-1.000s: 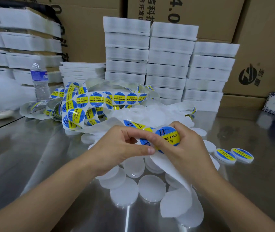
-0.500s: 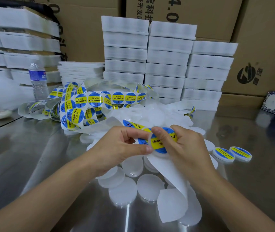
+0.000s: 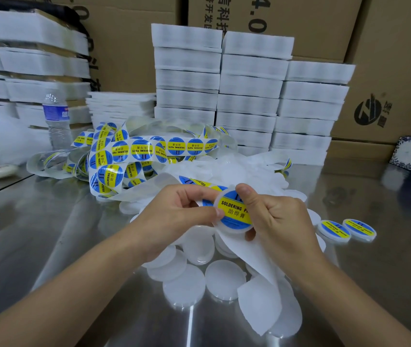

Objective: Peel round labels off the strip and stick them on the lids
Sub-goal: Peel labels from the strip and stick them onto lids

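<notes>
Hands: left hand (image 3: 174,216), right hand (image 3: 279,221) both pinching one labelled lid (image 3: 234,214); two finished lids (image 3: 333,230) at right.

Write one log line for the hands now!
left hand: pinches lid edge | right hand: grips lid, thumb on label | aside: two labelled lids

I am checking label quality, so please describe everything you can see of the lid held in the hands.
It is a round, white, translucent plastic lid. A round blue label with a yellow band reading "SOLDERING PA…" and Chinese characters covers most of its face. It is held above the bare lids, face tilted toward the camera. The right hand pinches it, thumb over the label's upper right; the left hand, holding the label strip, touches its left edge with the thumb tip.
</notes>
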Demonstrator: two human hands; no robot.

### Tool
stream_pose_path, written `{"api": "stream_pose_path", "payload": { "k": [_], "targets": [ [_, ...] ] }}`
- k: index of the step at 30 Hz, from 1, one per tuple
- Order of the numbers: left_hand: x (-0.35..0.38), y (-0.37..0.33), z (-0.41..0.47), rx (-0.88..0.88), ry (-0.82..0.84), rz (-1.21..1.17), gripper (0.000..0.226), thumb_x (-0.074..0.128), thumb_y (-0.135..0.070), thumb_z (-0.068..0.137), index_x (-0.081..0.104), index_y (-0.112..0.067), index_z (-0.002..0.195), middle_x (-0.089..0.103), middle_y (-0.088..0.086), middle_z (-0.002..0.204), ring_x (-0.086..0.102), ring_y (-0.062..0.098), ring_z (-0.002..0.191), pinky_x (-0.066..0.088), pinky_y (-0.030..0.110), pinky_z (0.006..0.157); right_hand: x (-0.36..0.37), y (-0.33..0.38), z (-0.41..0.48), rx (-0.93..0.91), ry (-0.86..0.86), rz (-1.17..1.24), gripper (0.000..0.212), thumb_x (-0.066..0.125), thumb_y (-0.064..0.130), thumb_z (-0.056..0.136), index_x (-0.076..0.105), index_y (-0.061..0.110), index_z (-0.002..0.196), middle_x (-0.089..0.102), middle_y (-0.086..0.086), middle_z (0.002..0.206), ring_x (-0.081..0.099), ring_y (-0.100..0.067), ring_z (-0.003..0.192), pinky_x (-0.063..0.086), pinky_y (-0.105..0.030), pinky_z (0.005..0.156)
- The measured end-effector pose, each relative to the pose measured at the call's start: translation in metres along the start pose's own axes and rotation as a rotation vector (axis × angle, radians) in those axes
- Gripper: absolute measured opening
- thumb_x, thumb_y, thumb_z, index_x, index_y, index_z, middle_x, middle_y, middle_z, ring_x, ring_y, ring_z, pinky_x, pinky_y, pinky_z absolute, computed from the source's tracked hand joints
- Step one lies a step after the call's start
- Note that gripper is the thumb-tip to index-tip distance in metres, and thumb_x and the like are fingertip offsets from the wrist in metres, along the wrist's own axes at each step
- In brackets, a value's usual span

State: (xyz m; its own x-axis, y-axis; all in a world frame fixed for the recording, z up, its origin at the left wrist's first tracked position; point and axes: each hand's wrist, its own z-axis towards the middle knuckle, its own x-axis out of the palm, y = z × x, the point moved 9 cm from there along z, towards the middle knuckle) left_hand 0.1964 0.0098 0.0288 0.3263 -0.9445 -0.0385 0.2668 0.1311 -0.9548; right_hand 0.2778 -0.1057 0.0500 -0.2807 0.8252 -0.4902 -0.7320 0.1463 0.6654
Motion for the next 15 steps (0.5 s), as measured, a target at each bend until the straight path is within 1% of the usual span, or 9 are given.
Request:
{"api": "stream_pose_path", "payload": {
  "k": [2, 5, 9, 11, 13, 14, 15],
  "targets": [
    [-0.001, -0.001, 0.001, 0.007, -0.006, 0.005, 0.022, 0.066, -0.012, 0.071, 0.078, -0.025, 0.084, 0.076, 0.002, 0.091, 0.072, 0.016, 0.086, 0.055, 0.021, 0.075, 0.000, 0.000, 0.000, -0.001, -0.007, 0.008, 0.069, 0.023, 0.085, 0.071, 0.063, 0.027, 0.071, 0.059, 0.008, 0.046, 0.054, -0.014, 0.053, 0.040, -0.026, 0.055],
    [-0.002, -0.001, 0.001, 0.010, -0.017, -0.004, 0.021, 0.064, -0.012, 0.071, 0.078, -0.022, 0.084, 0.076, 0.003, 0.091, 0.071, 0.018, 0.086, 0.056, 0.023, 0.075, 0.001, -0.002, 0.000, -0.015, -0.022, 0.017, 0.068, 0.021, 0.079, 0.073, 0.063, 0.026, 0.069, 0.060, 0.009, 0.046, 0.055, -0.011, 0.053, 0.041, -0.024, 0.056],
    [-0.005, 0.000, 0.002, -0.003, -0.043, -0.009, 0.017, 0.067, -0.010, 0.073, 0.078, -0.017, 0.083, 0.075, 0.008, 0.094, 0.071, 0.021, 0.089, 0.057, 0.028, 0.080, 0.003, -0.003, 0.000, -0.014, 0.005, 0.014, 0.069, 0.023, 0.075, 0.078, 0.063, 0.021, 0.061, 0.060, 0.007, 0.046, 0.052, -0.009, 0.049, 0.038, -0.018, 0.052],
    [-0.007, 0.001, 0.002, -0.017, -0.070, 0.014, 0.014, 0.069, -0.006, 0.078, 0.078, -0.016, 0.083, 0.075, 0.009, 0.093, 0.070, 0.021, 0.088, 0.057, 0.030, 0.083, 0.006, -0.005, 0.001, 0.018, 0.042, 0.029, 0.067, 0.024, 0.076, 0.074, 0.063, 0.025, 0.054, 0.061, 0.008, 0.046, 0.051, -0.005, 0.048, 0.037, -0.016, 0.052],
    [-0.011, 0.003, 0.002, -0.040, -0.116, 0.031, 0.018, 0.063, -0.004, 0.083, 0.078, -0.014, 0.083, 0.076, 0.009, 0.092, 0.070, 0.020, 0.087, 0.057, 0.030, 0.084, 0.007, -0.002, 0.003, 0.026, 0.070, 0.083, 0.061, 0.031, 0.076, 0.069, 0.064, 0.028, 0.053, 0.060, 0.008, 0.047, 0.049, -0.003, 0.047, 0.036, -0.016, 0.051],
    [-0.014, 0.005, 0.002, -0.052, -0.144, 0.031, 0.018, 0.062, -0.004, 0.084, 0.078, -0.012, 0.083, 0.076, 0.009, 0.092, 0.069, 0.020, 0.087, 0.057, 0.031, 0.085, 0.007, -0.002, 0.004, 0.026, 0.085, 0.120, 0.057, 0.038, 0.075, 0.068, 0.065, 0.026, 0.057, 0.060, 0.006, 0.049, 0.049, -0.004, 0.048, 0.036, -0.018, 0.050],
    [-0.017, 0.006, 0.002, -0.062, -0.171, 0.032, 0.017, 0.062, -0.005, 0.085, 0.078, -0.011, 0.083, 0.075, 0.010, 0.092, 0.069, 0.021, 0.087, 0.056, 0.033, 0.086, 0.008, -0.002, 0.005, 0.038, 0.103, 0.170, 0.049, 0.048, 0.069, 0.069, 0.067, 0.025, 0.060, 0.061, 0.003, 0.053, 0.049, -0.007, 0.050, 0.040, -0.023, 0.053]
  ]
}}
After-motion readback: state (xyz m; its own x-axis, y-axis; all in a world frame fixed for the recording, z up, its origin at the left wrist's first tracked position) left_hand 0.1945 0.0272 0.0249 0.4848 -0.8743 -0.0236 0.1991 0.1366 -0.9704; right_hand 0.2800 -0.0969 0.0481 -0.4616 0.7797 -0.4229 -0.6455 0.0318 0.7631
